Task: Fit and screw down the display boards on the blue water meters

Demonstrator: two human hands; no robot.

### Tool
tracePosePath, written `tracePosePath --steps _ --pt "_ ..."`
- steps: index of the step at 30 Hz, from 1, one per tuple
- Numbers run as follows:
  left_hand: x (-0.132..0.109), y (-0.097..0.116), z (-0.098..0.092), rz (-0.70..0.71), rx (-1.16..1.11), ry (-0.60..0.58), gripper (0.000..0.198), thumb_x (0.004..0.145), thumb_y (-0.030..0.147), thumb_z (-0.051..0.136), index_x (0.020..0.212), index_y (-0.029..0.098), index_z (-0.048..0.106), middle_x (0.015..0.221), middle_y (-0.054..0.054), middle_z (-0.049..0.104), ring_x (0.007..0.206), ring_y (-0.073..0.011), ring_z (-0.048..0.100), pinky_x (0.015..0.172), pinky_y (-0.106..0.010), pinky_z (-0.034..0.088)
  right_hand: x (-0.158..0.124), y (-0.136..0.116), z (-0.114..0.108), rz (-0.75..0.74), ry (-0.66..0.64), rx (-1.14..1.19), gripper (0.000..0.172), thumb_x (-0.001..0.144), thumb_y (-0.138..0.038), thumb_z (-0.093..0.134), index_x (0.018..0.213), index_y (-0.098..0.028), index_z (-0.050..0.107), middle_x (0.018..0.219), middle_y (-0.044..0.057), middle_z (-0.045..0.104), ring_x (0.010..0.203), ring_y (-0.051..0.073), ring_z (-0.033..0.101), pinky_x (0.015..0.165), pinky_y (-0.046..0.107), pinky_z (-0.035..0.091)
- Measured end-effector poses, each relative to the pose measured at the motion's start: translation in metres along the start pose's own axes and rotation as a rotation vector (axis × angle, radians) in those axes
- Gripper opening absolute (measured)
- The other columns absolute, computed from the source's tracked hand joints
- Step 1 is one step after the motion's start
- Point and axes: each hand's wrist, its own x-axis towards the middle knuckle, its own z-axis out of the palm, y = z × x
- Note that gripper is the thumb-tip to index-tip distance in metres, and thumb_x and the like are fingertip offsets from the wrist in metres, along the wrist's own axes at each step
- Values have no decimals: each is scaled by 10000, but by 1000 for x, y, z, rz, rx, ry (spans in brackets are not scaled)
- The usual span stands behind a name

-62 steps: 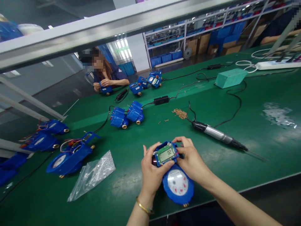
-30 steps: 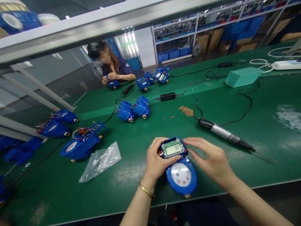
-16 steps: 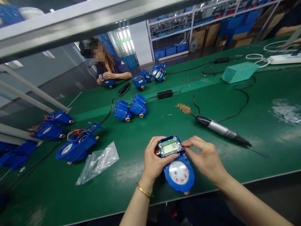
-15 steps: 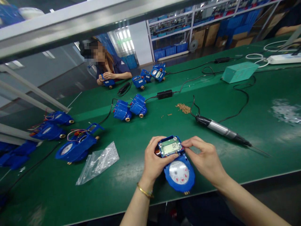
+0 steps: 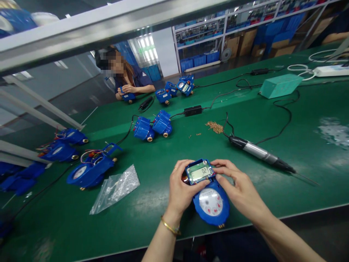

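both hands [image 5: 182, 189] hold the blue meter [image 5: 210, 202] near the table edge [image 5: 300, 214]

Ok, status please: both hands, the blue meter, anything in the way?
Left hand grips the display atop the blue meter. Right hand pinches the display's right edge. Meter flat on the green table. Screwdriver lies apart, to the right.

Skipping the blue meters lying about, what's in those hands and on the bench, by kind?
Blue meter, held: 1
Silver electric screwdriver: 1
Black corded tool, far side: 1
Black power adapter: 2
Brass screw pile: 1
Clear plastic bag: 1
Green box: 1
White power strip: 1
Total: 9
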Motion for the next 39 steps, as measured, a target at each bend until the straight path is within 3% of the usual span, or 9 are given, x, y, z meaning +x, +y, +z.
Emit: tracePosePath --steps 5,13,16,20,23,26,32,36,39 --pt "-2 1 1 -1 8 16 498 615 326 911 1045 210 687 1063 -60 676 1021 -248 643 917 -377 515 2 0 -1 49 14 15 296 906 -444 585 831 -228 773 1137 99 673 1119 279 594 1004 464 433" --pt "-2 -3 0 14 -16 24 501 617 325 909 1047 205 681 1070 -59 675 1030 -242 643 915 -359 514 -4 -3 13 -15 165 -98 316 948 -433 559 814 -256 783 1036 85 675 1026 269 582 915 451 465" --pt "-4 -5 0 6 -22 51 496 621 329 908 1044 204 681 1063 -55 675 1026 -239 646 911 -352 514 -11 -5 21 -44 199 -168 314 979 -432 524 930 -270 789 1175 88 665 1077 274 567 959 486 467" --pt "-8 -6 2 -11 -40 58 506 616 316 912 1053 203 683 1078 -53 689 1032 -238 658 929 -352 514 -16 -3 25 -101 212 -231 350 1010 -407 477 1127 -239 761 1439 96 557 1301 284 492 1090 537 417" --pt "-8 -5 4 -58 -68 33 528 624 310 910 1088 208 679 1084 -52 711 1023 -239 676 936 -356 521 -16 0 25 -125 216 -267 410 1013 -398 460 1259 -172 698 1477 125 521 1334 278 503 1128 534 408" --pt "-7 -5 0 -106 -97 -16 564 633 301 906 1134 201 668 1112 -67 721 1041 -251 682 955 -369 525 -14 4 23 -63 165 -226 447 1003 -437 469 1263 -152 694 1439 129 557 1328 285 535 1143 528 409" --pt "-6 -6 -19 -17 -142 -240 550 754 328 826 1262 231 641 1304 -95 652 1222 -274 608 1082 -418 460 -13 9 16 43 110 -144 504 964 -536 498 1227 -166 719 1420 117 573 1349 296 521 1186 519 356" --pt "-7 -9 -18 12 -131 -224 587 734 375 847 1261 209 652 1305 -108 637 1251 -283 579 1102 -422 438 -12 11 12 74 98 -107 483 937 -568 533 1204 -219 732 1413 84 585 1353 296 517 1184 527 350" --pt "-8 -10 -14 -4 -107 -197 607 730 393 850 1274 207 654 1244 -100 661 1167 -265 619 1037 -391 478 -12 13 10 98 98 -61 459 919 -562 571 1210 -243 726 1402 65 596 1353 288 517 1191 525 337"
